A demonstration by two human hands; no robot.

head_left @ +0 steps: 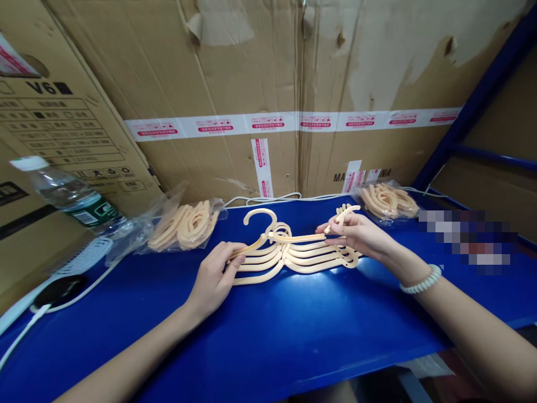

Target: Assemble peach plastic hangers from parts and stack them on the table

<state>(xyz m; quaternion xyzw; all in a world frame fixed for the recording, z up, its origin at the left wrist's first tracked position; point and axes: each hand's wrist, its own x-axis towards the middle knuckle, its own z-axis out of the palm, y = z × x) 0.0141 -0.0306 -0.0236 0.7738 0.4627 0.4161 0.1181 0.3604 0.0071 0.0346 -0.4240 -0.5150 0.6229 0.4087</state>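
Observation:
Several beige plastic hangers (268,275) lie in a row on the blue table (293,330). Above them is another beige hanger (300,239), its hook (260,212) pointing up and left. My left hand (216,275) pinches the left arm of that hanger between thumb and fingers. Near the hanger's right end, my right hand (354,232) has its fingers closed on a small curved beige piece (346,214). Whether that piece touches the hanger's end cannot be made out. A coiled pale bracelet circles my right wrist.
Clear bags of beige parts lie at the back left (188,224) and back right (388,201). A water bottle (79,196), a black round device (65,291) and white cables are at the left. Large cardboard (235,73) stands behind the table.

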